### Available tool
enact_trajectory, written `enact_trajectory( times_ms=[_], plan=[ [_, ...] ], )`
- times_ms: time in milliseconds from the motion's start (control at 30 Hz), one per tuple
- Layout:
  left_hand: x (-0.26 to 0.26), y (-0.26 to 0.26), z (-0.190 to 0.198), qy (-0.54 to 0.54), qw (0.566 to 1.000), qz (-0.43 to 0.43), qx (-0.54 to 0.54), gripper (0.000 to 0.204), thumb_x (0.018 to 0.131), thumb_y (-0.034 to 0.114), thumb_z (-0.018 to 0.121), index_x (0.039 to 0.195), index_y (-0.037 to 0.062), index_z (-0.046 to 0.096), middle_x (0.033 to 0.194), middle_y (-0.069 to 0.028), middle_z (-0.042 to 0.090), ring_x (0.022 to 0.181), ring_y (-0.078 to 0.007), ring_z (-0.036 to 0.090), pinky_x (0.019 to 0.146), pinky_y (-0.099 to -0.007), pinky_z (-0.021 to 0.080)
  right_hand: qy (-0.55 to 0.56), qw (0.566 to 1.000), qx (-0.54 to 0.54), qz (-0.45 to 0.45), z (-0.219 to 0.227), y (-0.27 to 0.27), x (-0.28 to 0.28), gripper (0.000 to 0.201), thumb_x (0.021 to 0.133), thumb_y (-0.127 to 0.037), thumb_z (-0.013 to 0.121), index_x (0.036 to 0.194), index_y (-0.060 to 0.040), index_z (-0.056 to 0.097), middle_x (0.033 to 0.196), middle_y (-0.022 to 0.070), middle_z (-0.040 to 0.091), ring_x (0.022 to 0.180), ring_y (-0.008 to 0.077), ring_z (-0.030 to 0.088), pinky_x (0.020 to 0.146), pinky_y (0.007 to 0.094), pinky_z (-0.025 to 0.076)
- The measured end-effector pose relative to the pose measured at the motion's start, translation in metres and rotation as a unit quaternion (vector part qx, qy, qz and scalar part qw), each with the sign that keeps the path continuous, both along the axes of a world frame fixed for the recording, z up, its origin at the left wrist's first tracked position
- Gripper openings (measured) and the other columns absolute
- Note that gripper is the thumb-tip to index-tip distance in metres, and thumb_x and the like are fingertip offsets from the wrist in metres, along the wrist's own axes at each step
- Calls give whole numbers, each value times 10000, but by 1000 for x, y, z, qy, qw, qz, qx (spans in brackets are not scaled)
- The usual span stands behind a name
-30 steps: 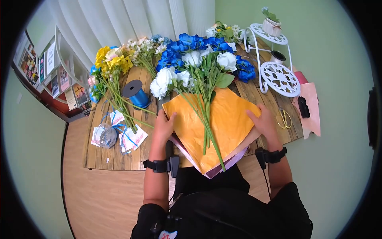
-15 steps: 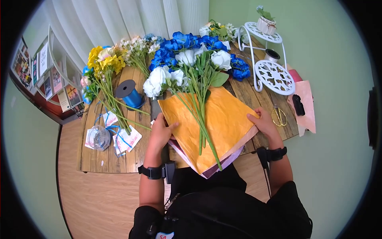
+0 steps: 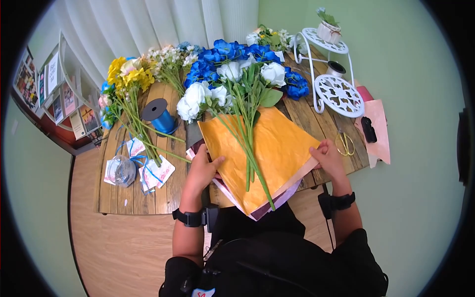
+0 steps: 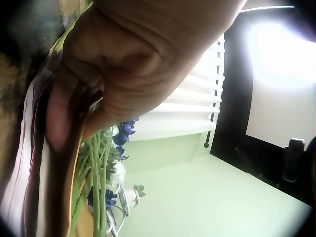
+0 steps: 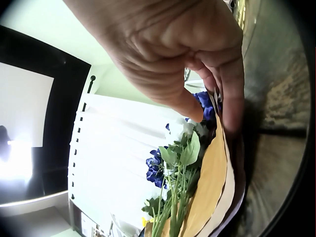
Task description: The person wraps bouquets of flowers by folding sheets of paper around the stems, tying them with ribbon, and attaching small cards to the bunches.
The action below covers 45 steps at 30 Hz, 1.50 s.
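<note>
A bouquet of white roses [image 3: 198,96] and blue flowers [image 3: 222,54] lies with its green stems [image 3: 250,153] across an orange sheet of wrapping paper [image 3: 282,153]. Under that sheet, pink, white and dark purple layers show at the lower edges. My left hand [image 3: 200,171] pinches the paper's left edge, thumb [image 4: 96,123] on the orange side and fingers [image 4: 58,118] behind among the layers. At the right corner my right hand [image 3: 329,157] pinches the stacked paper between thumb [image 5: 190,107] and fingers [image 5: 232,98].
On the left are a blue ribbon spool [image 3: 159,118], yellow flowers [image 3: 131,74], a clear jar [image 3: 121,171] and printed cards [image 3: 157,172]. To the right stand a white metal stand [image 3: 339,96], gold-handled scissors [image 3: 345,143] and pink paper [image 3: 378,128] with a black object on it.
The head view has shifted slightly. The orange sheet's left edge has lifted inward with my left hand, baring dark and pink layers beside it. The right hand keeps hold of its corner.
</note>
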<state>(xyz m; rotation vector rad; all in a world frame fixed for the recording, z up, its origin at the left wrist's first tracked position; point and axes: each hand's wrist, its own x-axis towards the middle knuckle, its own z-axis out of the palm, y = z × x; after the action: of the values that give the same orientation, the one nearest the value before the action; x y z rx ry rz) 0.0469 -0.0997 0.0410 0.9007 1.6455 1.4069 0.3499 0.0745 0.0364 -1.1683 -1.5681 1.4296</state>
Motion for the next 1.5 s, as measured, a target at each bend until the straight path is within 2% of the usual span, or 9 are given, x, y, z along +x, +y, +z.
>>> enact_trajectory(
  times_ms=[100, 333, 500, 600, 733, 1000, 1200, 1267, 1500],
  plan=[
    [3, 0, -6, 11, 1000, 16, 18, 285, 857, 69, 559, 1094, -48, 452, 915, -133, 620, 710, -174, 638, 492, -274, 533, -56, 997, 44, 36, -2, -4, -9, 226, 784, -71, 646, 885, 7, 460, 670, 14, 499, 539, 80, 529, 447, 200, 430],
    [7, 0, -14, 143, 988, 52, 38, 216, 881, 150, 539, 981, -37, 581, 786, -89, 613, 632, -181, 589, 577, -276, 479, 129, 980, 149, 20, 44, -38, -69, 232, 759, 35, 583, 964, -4, 482, 725, -6, 501, 693, 60, 496, 627, 188, 414],
    [22, -3, -6, 185, 970, 68, 142, 196, 877, 117, 529, 989, -21, 612, 1123, -78, 484, 1051, -180, 468, 887, -276, 368, 84, 956, 258, 110, 50, -65, -125, 238, 772, 16, 575, 993, -8, 488, 693, 3, 500, 640, 64, 491, 583, 207, 415],
    [33, -6, -2, 186, 958, 108, 190, 188, 843, 105, 540, 966, -15, 616, 1065, -153, 519, 1048, -276, 463, 891, -347, 363, 74, 955, 221, 186, 42, -82, -149, 225, 800, -15, 574, 1008, -10, 488, 712, -5, 509, 656, 59, 490, 605, 205, 408],
    [38, -11, 6, 159, 962, 106, 196, 182, 847, 101, 529, 943, -25, 618, 1173, -155, 461, 1111, -269, 434, 938, -351, 334, 58, 946, 173, 267, 20, -82, -158, 187, 842, -42, 554, 1014, -9, 488, 764, -4, 529, 705, 61, 508, 639, 198, 407],
    [48, -2, 2, 142, 956, 109, 231, 178, 840, 88, 525, 939, -29, 616, 1196, -156, 442, 1148, -274, 403, 972, -364, 298, 149, 940, 242, 189, -4, -73, -151, 179, 762, 4, 600, 914, 15, 507, 997, 105, 479, 861, 180, 563, 741, 266, 474],
    [52, -1, 2, 148, 951, 126, 239, 184, 838, 89, 526, 951, -22, 619, 1155, -152, 452, 1116, -276, 413, 973, -369, 294, -1, 920, 337, 199, 23, -98, -139, 417, 656, 33, 647, 1027, 25, 455, 1147, 166, 394, 1079, 279, 474, 903, 332, 440],
    [52, 0, 0, 141, 948, 138, 249, 183, 840, 89, 525, 951, -22, 619, 1147, -153, 457, 1108, -276, 416, 970, -364, 295, -55, 894, 385, 221, 24, -98, -139, 520, 627, 20, 624, 1095, 46, 398, 1260, 233, 304, 1171, 407, 371, 941, 393, 388],
    [54, -2, 3, 122, 947, 140, 263, 184, 844, 93, 523, 949, -22, 622, 1127, -148, 466, 1095, -269, 422, 963, -358, 301, -88, 888, 379, 246, 22, -103, -133, 688, 636, 9, 603, 1228, 120, 271, 1350, 290, 173, 1241, 454, 272, 1012, 405, 321]
  ],
)
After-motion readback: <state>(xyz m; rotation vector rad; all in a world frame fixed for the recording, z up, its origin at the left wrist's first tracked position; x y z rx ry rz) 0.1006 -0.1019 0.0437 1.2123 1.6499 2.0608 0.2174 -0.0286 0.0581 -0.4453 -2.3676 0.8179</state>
